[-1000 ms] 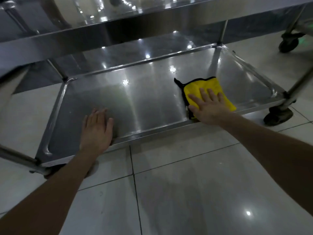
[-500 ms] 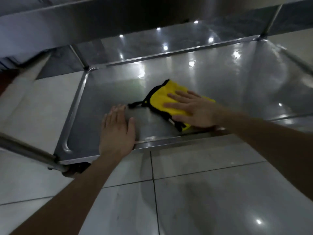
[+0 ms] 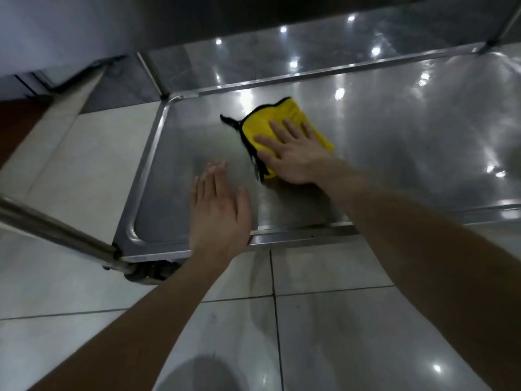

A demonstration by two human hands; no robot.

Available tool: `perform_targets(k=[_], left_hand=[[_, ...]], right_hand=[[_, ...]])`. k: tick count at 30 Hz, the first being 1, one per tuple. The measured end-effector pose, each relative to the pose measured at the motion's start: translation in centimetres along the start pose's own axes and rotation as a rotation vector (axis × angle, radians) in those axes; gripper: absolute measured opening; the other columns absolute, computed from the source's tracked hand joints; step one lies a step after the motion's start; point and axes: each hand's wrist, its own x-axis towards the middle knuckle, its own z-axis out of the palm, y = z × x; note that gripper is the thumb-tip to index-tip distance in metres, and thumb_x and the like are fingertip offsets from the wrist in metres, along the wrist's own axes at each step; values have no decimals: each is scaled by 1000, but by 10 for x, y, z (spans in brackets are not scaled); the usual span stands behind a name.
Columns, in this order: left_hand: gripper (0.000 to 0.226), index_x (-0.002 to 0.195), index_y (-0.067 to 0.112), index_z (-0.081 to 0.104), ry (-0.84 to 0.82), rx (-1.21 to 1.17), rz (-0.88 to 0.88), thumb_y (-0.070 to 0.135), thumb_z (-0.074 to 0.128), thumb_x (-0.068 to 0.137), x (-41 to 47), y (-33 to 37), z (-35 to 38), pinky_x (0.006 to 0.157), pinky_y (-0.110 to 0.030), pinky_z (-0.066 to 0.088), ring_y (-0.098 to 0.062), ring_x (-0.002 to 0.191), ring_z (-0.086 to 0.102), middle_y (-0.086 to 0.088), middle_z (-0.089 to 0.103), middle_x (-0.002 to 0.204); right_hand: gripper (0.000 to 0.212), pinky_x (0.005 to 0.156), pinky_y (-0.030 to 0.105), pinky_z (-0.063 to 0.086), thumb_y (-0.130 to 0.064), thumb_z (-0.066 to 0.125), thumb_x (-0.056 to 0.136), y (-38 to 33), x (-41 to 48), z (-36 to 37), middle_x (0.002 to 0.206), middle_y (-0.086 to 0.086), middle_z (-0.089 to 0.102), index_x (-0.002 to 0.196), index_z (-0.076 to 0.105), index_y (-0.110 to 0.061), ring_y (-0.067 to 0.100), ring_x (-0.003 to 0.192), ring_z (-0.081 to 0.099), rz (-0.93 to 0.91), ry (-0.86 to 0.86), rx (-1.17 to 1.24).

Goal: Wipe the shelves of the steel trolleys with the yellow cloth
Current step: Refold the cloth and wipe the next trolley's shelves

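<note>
The bottom shelf (image 3: 408,131) of a steel trolley fills the upper half of the head view. A folded yellow cloth (image 3: 270,122) with a black edge lies on it left of centre. My right hand (image 3: 293,153) is pressed flat on the cloth, fingers spread and pointing to the far left. My left hand (image 3: 217,210) lies palm down on the shelf's near edge, fingers together, holding nothing, a short way left of the cloth.
The shelf above (image 3: 84,24) overhangs at the top. A steel leg tube (image 3: 56,230) runs to the near left corner, with a castor (image 3: 149,273) under it. Glossy pale floor tiles (image 3: 324,320) lie in front and to the left.
My right hand has slid the cloth from the shelf's near right part leftward and then farther in. My left hand has stayed on the front edge.
</note>
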Motion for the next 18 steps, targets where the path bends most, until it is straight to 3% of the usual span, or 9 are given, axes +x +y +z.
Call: perform_targets(k=[4, 6, 10, 11, 14, 16, 18], left_hand=[[54, 154, 1, 48, 109, -156, 27, 30, 36, 110, -3, 0, -2, 129, -53, 30, -34, 145, 49, -18, 55, 153], [46, 146, 4, 53, 119, -247, 30, 28, 41, 109, -4, 1, -7, 121, -50, 39, -31, 134, 53, -15, 60, 143], [21, 122, 23, 61, 144, -373, -2, 33, 49, 109, -33, -7, -32, 97, -37, 47, -11, 109, 55, 6, 62, 116], [13, 108, 30, 60, 181, -401, -58, 38, 50, 109, -49, -15, -39, 86, -38, 48, -12, 95, 57, 10, 62, 102], [28, 82, 34, 50, 348, -527, -427, 55, 57, 99, -99, -50, -66, 68, -45, 50, -10, 68, 54, 10, 56, 74], [33, 88, 31, 49, 476, -528, -618, 60, 65, 92, -116, -77, -82, 69, -46, 50, -12, 71, 53, 8, 55, 80], [54, 114, 21, 52, 516, -541, -666, 60, 77, 87, -116, -101, -97, 85, -41, 52, -19, 93, 59, -5, 59, 106]], right_hand=[[69, 131, 55, -1, -70, -5, 102, -32, -105, 22, 179, -3, 4, 165, 17, -54, 24, 166, -1, -107, 84, -20], [71, 131, 53, -1, -71, -8, 101, -37, -137, 25, 179, -4, 4, 165, 19, -53, 23, 166, -2, -130, 41, -25], [61, 133, 47, 3, -69, 34, 105, -36, -141, 0, 178, -6, 15, 163, 31, -49, 20, 165, 7, -103, -25, 108], [63, 133, 47, 6, -70, 38, 103, -38, -138, -6, 177, -6, 20, 162, 34, -49, 21, 164, 12, -89, 15, 165], [70, 132, 52, 3, -74, 31, 100, -51, -128, -4, 179, -6, 9, 165, 22, -49, 19, 165, 5, -88, 92, 89], [75, 131, 56, -2, -77, 22, 99, -61, -126, 10, 180, -4, -2, 168, 11, -48, 21, 166, -4, -54, 33, -7], [81, 130, 59, -4, -83, 14, 95, -63, -126, 23, 180, -3, -6, 168, 7, -48, 22, 165, -8, -22, 29, -44]])
